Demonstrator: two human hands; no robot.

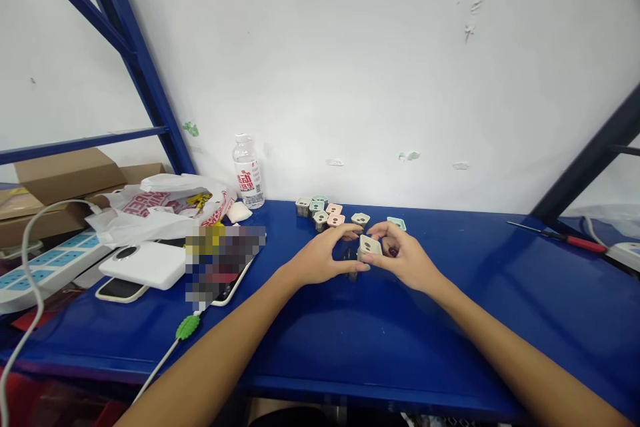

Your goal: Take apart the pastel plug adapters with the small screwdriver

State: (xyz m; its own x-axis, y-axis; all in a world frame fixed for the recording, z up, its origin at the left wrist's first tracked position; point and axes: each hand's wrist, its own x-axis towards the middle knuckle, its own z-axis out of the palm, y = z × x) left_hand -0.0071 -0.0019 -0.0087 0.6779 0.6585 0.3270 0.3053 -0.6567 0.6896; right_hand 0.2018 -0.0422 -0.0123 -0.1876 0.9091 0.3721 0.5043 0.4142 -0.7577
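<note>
My right hand (403, 259) grips a small box with a cream lid (369, 245) that has two dark holes, pinched between thumb and fingers just above the blue tabletop. To its left, my left hand (324, 257) curves with thumb and fingers apart, the thumb tip close to the box. Something small and dark shows in that gap, too unclear to name. Just beyond the hands sits a similar cream-lidded box (360, 219). A mint-green lid-like piece (397, 222) lies behind my right hand. Farther left, several like boxes cluster, among them a pink-lidded one (335, 221) and a green-lidded one (319, 205).
A clear bottle (249, 177) stands against the wall. Leftward lie a white plastic bag (165, 203), a white power bank (143, 265), phones, a power strip (50, 270) and a cable with a green sleeve (188, 327). A red-handled screwdriver (583, 243) rests at right.
</note>
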